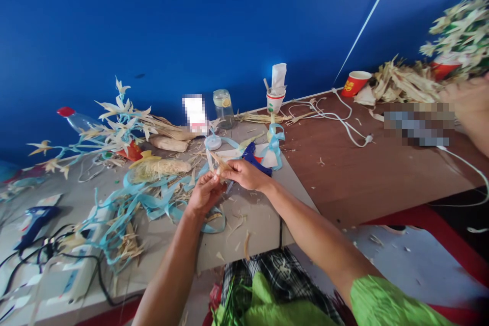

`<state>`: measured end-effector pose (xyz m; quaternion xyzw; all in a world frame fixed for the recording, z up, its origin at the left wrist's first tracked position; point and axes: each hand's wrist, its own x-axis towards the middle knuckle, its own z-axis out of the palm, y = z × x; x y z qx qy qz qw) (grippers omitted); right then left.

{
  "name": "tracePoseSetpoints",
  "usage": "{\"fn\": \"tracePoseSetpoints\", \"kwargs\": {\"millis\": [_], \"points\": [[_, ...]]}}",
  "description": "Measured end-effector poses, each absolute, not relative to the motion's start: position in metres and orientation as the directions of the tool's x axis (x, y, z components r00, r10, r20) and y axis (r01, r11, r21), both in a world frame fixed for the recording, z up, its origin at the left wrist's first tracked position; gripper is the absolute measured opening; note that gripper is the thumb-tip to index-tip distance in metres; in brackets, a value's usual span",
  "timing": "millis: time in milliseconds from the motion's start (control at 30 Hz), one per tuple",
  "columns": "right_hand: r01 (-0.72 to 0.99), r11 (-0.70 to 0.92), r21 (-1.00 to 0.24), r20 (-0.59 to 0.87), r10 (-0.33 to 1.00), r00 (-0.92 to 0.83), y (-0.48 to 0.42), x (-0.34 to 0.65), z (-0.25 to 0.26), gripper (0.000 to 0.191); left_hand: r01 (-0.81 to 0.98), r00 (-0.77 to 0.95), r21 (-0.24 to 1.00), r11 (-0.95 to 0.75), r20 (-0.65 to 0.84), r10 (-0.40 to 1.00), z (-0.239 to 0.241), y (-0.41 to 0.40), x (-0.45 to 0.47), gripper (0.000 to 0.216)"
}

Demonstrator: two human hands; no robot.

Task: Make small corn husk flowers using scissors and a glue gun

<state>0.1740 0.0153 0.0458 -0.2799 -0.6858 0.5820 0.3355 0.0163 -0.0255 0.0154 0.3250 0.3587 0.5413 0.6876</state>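
My left hand [206, 192] and my right hand [247, 174] meet over the near part of the table. Their fingers pinch a pale strip of dried corn husk [220, 161] between them, its tip pointing up and away. Just behind my right hand lies a dark blue glue gun [252, 154], partly covered by that hand. Light blue ribbon [168, 198] spreads in loops to the left of my hands, mixed with husk scraps. Beyond my fingers sits a small white round object [213, 142].
Husk flowers [122, 112] stand at left near a bottle [78, 121]. A second glue gun [36, 224] and a power strip [82, 270] with cables lie front left. Behind are a glass jar [223, 109] and paper cup [275, 101]. Another person's arm [468, 107] reaches in at right, near husks [407, 81].
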Motion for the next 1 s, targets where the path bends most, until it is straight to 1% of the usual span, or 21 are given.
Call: {"fn": "tracePoseSetpoints", "kwargs": {"millis": [133,233,300,400,467,600,700,767,867,1000], "points": [[-0.117,0.006,-0.993,0.084,0.735,-0.673,0.015,0.175,0.043,0.032,-0.53,0.206,0.829,0.179,-0.079,0.975,0.02,-0.028,0.015,0.041],[-0.183,-0.114,-0.976,0.036,0.75,-0.66,0.016,0.176,0.039,0.035,-0.591,0.201,0.798,0.117,0.006,0.98,0.024,-0.028,0.011,0.042],[-0.255,-0.198,-0.946,0.017,0.757,-0.653,0.018,0.178,0.038,0.034,-0.621,0.167,0.778,0.092,0.016,0.986,0.026,-0.027,0.009,0.04],[-0.373,-0.323,-0.87,-0.005,0.761,-0.648,0.022,0.183,0.039,0.032,-0.652,0.121,0.755,0.07,0.013,0.993,0.025,-0.026,0.005,0.037],[-0.456,-0.354,-0.817,-0.001,0.791,-0.612,0.025,0.187,0.041,0.032,-0.668,0.097,0.742,0.053,0.016,0.995,0.024,-0.025,0.004,0.034],[-0.581,-0.301,-0.756,0.037,0.867,-0.497,0.031,0.192,0.044,0.034,-0.655,0.059,0.754,0.039,-0.001,0.998,0.024,-0.024,0.005,0.034],[-0.561,-0.267,-0.784,0.035,0.882,-0.469,0.031,0.187,0.042,0.037,-0.623,0.016,0.781,0.039,-0.038,0.999,0.026,-0.023,0.009,0.039],[-0.483,-0.23,-0.845,0.019,0.889,-0.457,0.029,0.182,0.038,0.035,-0.593,-0.023,0.804,0.031,-0.056,0.998,0.027,-0.022,0.013,0.041],[-0.339,-0.154,-0.928,0.0,0.91,-0.414,0.026,0.175,0.033,0.026,-0.541,-0.08,0.841,0.018,-0.072,0.994,0.028,-0.021,0.017,0.04],[-0.206,-0.071,-0.976,0.014,0.923,-0.385,0.024,0.172,0.03,0.042,-0.459,-0.142,0.888,-0.013,-0.059,0.988,0.024,-0.02,0.02,0.035]]}}
